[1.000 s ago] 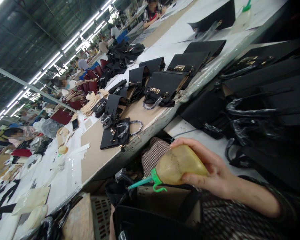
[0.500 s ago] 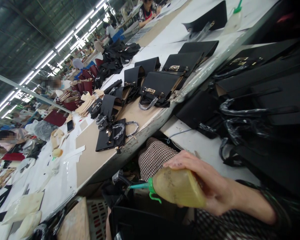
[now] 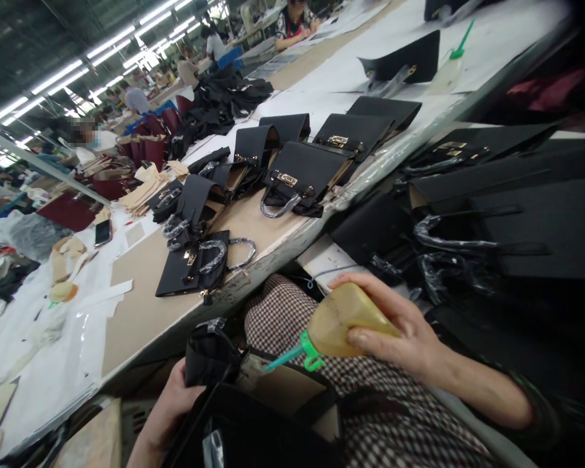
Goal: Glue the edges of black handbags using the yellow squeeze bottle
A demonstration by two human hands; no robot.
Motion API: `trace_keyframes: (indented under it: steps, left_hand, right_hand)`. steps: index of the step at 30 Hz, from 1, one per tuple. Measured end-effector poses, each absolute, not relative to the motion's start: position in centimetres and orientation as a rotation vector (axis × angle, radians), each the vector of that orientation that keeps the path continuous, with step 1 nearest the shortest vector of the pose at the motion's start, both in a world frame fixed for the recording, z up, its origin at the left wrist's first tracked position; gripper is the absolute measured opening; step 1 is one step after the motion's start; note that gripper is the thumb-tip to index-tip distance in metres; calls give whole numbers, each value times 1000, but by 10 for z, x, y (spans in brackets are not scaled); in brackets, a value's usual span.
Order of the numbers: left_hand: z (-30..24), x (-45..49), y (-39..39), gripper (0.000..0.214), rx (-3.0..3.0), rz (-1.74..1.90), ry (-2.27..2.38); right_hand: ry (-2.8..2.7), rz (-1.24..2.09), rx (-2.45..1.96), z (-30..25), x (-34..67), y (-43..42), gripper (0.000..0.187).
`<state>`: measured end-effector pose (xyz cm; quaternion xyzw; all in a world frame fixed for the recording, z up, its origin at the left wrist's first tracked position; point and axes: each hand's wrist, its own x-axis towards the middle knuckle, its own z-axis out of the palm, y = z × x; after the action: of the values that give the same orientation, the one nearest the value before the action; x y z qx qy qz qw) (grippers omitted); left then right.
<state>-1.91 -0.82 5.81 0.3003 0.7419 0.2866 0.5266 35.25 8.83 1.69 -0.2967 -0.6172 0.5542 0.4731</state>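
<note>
Head view: right hand [image 3: 409, 338] grasps the glue bottle [image 3: 344, 322] — nozzle over the black bag [image 3: 253, 416] the left hand [image 3: 173, 403] clutches — overpressure risks smearing.

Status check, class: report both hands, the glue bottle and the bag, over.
Right hand gripping glue bottle, green nozzle aimed into black bag. Left hand holding the bag's edge open. Nothing between nozzle and bag.

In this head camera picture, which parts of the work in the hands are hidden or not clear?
- Head view: the fingers of the left hand are hidden behind the black bag.
- The nozzle tip of the glue bottle, held by the right hand, blurs against the tan lining; contact cannot be told.
- The bag's lower part is cut off by the bottom edge.
</note>
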Motion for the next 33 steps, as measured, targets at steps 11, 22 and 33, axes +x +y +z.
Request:
trace_keyframes:
  steps: [11,22,33]
  left_hand:
    - [2,1,34,55,528,754,1532]
    - [2,0,35,62,494,736,1569]
    - [-4,4,35,60,446,700,1513]
  right_hand:
    - [-1978,1017,-672,-8,340,136,57]
    - [-2083,896,-532,-12,330,153,58]
    - [-2302,1039,-571,-9,345,149,53]
